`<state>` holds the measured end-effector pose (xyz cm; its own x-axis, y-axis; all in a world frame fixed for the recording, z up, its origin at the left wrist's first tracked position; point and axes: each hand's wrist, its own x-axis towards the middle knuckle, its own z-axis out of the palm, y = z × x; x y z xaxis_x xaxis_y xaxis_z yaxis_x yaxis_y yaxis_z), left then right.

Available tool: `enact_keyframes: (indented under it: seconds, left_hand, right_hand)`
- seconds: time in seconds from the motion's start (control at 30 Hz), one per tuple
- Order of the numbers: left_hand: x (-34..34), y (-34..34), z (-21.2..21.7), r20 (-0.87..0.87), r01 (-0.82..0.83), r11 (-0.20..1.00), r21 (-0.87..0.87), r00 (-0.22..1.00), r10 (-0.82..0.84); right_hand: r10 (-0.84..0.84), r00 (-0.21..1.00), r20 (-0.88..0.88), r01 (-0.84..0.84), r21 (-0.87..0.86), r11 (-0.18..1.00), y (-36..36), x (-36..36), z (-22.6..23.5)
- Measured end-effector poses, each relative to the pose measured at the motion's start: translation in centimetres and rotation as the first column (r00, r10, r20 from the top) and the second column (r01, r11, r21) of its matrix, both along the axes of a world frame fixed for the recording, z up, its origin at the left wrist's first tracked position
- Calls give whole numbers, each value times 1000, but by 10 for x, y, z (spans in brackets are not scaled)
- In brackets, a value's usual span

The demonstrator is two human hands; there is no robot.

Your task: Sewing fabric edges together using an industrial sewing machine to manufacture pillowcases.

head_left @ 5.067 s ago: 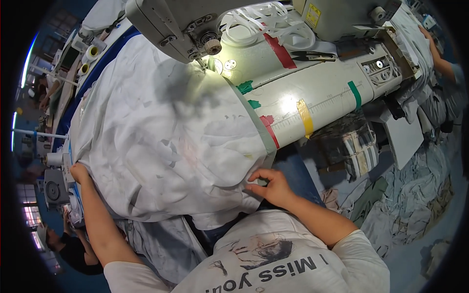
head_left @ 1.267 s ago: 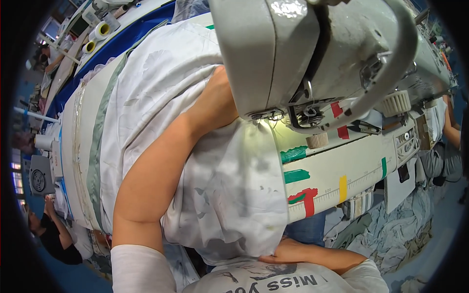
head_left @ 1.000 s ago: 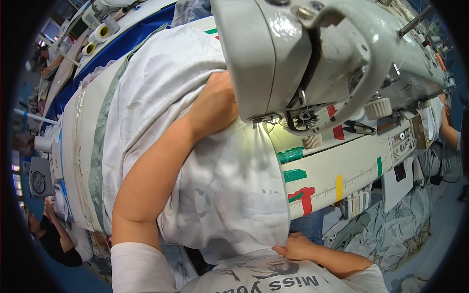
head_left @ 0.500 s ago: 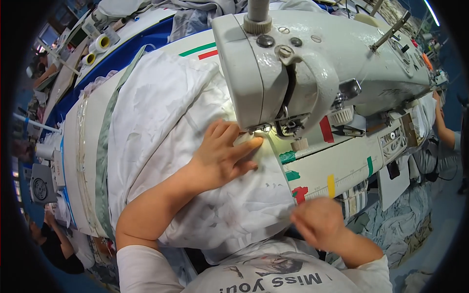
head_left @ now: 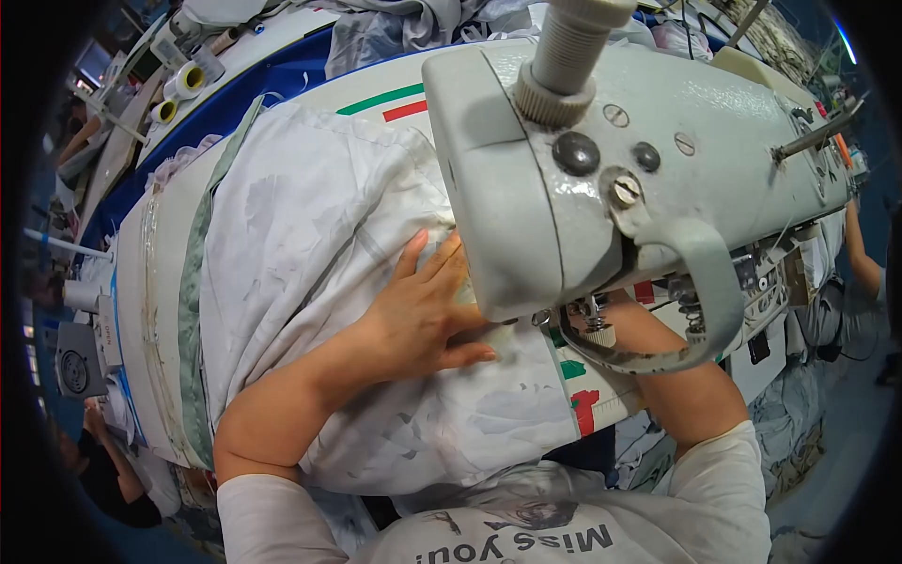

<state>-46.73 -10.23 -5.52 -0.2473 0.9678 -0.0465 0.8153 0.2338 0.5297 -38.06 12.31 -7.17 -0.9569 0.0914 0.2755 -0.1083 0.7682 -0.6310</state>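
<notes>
My left hand [head_left: 423,315] lies flat on a white cloth [head_left: 282,207], fingers spread, the foremost ones reaching under the head of a sewing machine [head_left: 507,188]. The cloth is wrinkled and covers much of the table to the left of the machine, coming down to my lap. My right hand [head_left: 631,324] is under the machine head, behind the curved metal lever. Only its wrist side and forearm show; the fingers are hidden, so what they touch cannot be seen. The needle area is hidden too.
Green and red tape [head_left: 584,412] marks the table's front edge. A grey-green fabric strip [head_left: 194,329] runs along the left. Thread cones [head_left: 186,81] stand at the far left, and grey garments [head_left: 399,38] are heaped behind. Other people are at both sides.
My right hand has moved from the table's front edge up under the machine head. My left hand's fingers have spread flatter. The view has shifted, so the machine head looks closer.
</notes>
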Motion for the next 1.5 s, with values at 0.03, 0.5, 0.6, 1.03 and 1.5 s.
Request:
enact_keyframes:
  seconds: [0.03, 0.5, 0.6, 1.03, 1.5]
  left_hand:
    - [0, 1, 1, -41, 6, 1000, 14, 999, -6]
    - [-12, -16, 13, -13, 76, 971, 228, 997, -75]
    - [-4, -57, 16, -147, -455, 877, 158, 867, 476]
    - [-115, -71, -8, -380, -676, 563, 476, 419, 825]
    - [-52, 39, 29, 125, -195, 750, 632, 981, 150]
  right_hand:
    - [1, 1000, 4, -1, -8, 1000, 4, 3, -3]
    - [21, 999, 37, -17, -88, 996, -32, -7, -23]
    - [29, 999, 36, -25, -118, 993, -23, -17, -27]
    - [1, 1000, 21, 3, -189, 982, 0, 11, -40]
    - [342, 932, 121, -353, 87, 931, -92, 148, 28]
